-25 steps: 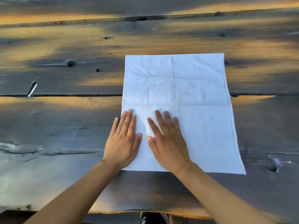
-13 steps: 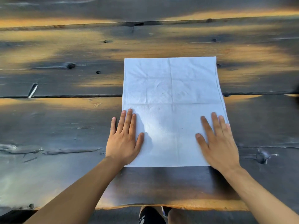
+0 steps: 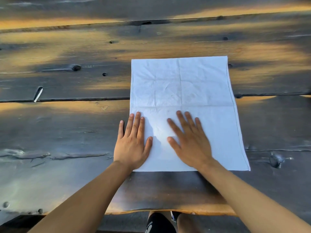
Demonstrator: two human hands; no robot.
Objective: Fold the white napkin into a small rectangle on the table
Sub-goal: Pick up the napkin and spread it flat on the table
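A person's left hand [image 3: 133, 142] presses flat, fingers straight, on the near-left edge of the white rectangular cloth napkin [image 3: 183, 91] on the dark weathered plank table [image 3: 67, 132]. The right hand [image 3: 190, 140], fingers spread and released, has swept back from the right edge to the centre within 1 second: smoothing, apparently; no fold begun. Farther off, the napkin lies open, creased into quarters.
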